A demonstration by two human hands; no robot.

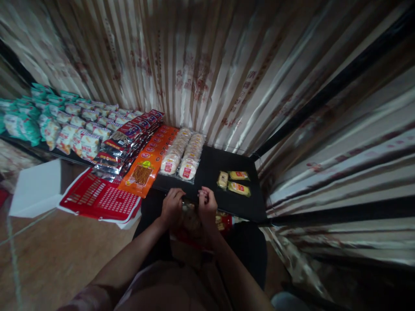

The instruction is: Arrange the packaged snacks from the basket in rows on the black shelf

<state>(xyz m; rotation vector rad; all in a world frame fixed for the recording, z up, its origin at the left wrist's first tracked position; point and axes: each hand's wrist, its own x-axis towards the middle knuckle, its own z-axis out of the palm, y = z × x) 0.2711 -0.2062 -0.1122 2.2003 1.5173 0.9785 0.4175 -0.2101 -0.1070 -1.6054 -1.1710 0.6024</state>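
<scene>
A red snack bag with a see-through front (pixel 191 220) rests on my lap, below the edge of the black table. My left hand (pixel 172 207) is closed, its fingers curled over the bag's upper left edge. On the other side my right hand (pixel 207 205) is pinched at the bag's upper right, fingertips partly hidden. Just beyond it on the table lie three small wrapped snacks: a pale one (pixel 222 179) and two yellow ones, one (pixel 239 175) behind the other (pixel 239 188). Two rows of round white crackers in clear wrap (pixel 188 168) lie beyond my left hand.
To the left are an orange snack packet (pixel 141 175), stacked dark red packets (pixel 113 151), a red printed sheet (pixel 100 196) and rows of white and green bags (pixel 86 144). A white box (pixel 37 185) stands at far left. A striped curtain (pixel 207 65) hangs behind the black table (pixel 210 162).
</scene>
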